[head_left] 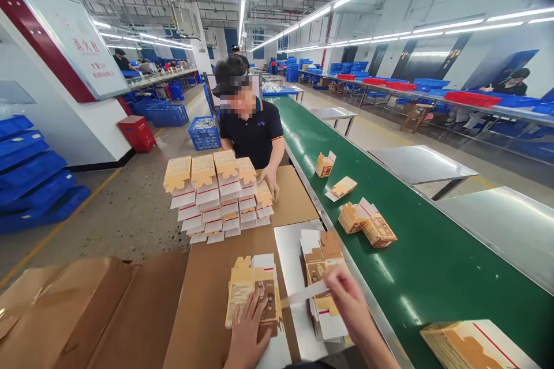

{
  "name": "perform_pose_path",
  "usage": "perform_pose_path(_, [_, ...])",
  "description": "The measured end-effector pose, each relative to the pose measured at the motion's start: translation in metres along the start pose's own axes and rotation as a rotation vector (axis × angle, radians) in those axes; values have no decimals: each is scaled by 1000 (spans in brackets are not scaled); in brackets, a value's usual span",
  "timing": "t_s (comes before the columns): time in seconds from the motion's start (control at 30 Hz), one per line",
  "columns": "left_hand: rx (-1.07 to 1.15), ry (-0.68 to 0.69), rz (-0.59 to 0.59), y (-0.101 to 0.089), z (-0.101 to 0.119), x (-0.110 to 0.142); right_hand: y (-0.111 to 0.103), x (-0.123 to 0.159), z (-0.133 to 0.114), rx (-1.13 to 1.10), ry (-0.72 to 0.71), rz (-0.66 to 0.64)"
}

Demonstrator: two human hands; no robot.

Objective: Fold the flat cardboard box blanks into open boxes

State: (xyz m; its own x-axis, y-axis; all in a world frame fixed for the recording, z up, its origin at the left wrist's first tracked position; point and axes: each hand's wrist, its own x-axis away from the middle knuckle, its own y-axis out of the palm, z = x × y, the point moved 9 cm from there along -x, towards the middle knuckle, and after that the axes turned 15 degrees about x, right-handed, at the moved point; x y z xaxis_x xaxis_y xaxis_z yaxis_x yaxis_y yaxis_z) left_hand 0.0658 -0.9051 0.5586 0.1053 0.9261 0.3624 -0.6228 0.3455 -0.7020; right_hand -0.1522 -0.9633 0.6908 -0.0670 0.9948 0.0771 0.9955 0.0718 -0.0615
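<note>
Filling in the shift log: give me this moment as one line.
left hand: pressing flat carton | right hand: pinching white strip | beside: carton stack | conveyor: folded boxes

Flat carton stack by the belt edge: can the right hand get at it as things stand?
Probably yes. The right hand hovers right over that flat carton stack, its fingers pinching a white paper strip. Nothing lies between them, though the strip occupies the grip.
</note>
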Motion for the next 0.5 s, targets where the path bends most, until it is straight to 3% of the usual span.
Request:
perform_pose_path(0.13, [59, -35, -33, -8, 10, 5, -24, 35, -105, -254, -312, 9])
perform_pose_path(0.23, [210, 67, -88, -22, 59, 25, -4, 66, -158, -306, -485, -124])
perform_pose_path(0.3, [559, 316, -138, -40, 115, 52, 27, 81, -170, -235, -523, -323])
perform_pose_path(0.37, [774, 501, -183, -60, 152, 83, 50, 85, -164, -183, -476, -450])
perform_pose_path(0.43, [969, 464, -200, -72, 155, 105, 56, 76, -153, -240, -396, -446])
perform_pose_path(0.5, [1208, 348, -127, -77, 134, 121, 61, 64, -147, -393, -360, -458])
